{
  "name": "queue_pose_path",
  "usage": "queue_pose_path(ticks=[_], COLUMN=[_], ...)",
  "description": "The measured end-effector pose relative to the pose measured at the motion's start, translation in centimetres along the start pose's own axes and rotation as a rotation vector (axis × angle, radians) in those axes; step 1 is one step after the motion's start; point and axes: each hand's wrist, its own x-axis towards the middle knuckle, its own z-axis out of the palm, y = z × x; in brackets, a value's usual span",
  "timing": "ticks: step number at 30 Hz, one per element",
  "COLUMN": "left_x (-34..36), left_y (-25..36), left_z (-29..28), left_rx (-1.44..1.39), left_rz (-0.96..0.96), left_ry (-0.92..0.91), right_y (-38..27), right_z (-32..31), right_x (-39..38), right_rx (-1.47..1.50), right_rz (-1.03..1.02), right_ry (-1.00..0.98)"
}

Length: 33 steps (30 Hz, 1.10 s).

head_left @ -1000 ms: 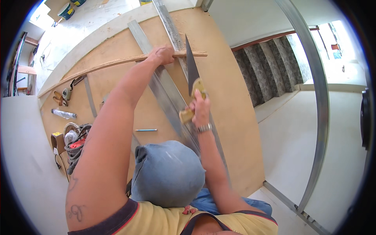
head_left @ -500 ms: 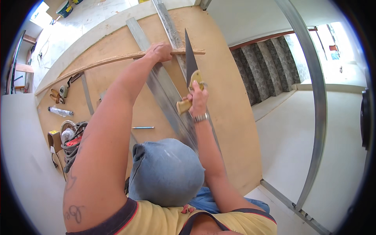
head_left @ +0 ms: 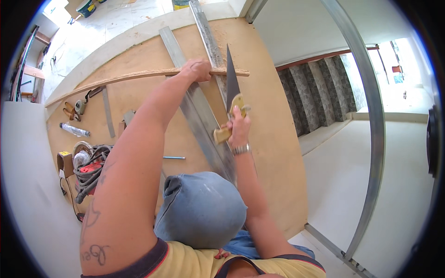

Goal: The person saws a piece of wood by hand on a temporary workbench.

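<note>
Right fingers (head_left: 237,113) grip a saw (head_left: 233,83), left fingers (head_left: 206,77) a wooden strip (head_left: 139,73); what one bucket (head_left: 86,9) holds is unclear.

A head-worn fisheye looks nearly straight down.

One left hand (head_left: 197,71) and one right hand (head_left: 239,128), two in all. Also one handsaw (head_left: 233,85), one long wooden strip (head_left: 130,74), one wristwatch (head_left: 241,149), one blue pencil (head_left: 174,157), one tape measure (head_left: 79,107), one plastic-wrapped roll (head_left: 74,129), one brown box (head_left: 65,165) and at least three grey metal bars (head_left: 172,46).
</note>
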Motion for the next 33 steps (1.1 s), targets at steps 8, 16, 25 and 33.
queue_pose_path(ticks=[8,16,25,33], left_x=[0.3,0.1,0.8,-0.1], left_y=[-0.3,-1.2,0.1,-1.6], left_z=[0.4,0.8,0.6,1.2], left_rx=[-0.01,-0.039,-0.014,-0.036], left_rz=[0.022,0.035,0.026,-0.02], left_ry=[0.014,0.042,0.035,0.05], right_y=[-0.2,1.8,-0.6,1.9], right_z=[0.5,-2.1,1.0,-2.8], right_x=[0.2,-4.1,1.6,-5.9], right_rx=[0.024,0.031,0.046,-0.027], right_rz=[0.019,0.05,0.011,0.095], right_ry=[0.005,-0.013,0.006,0.019])
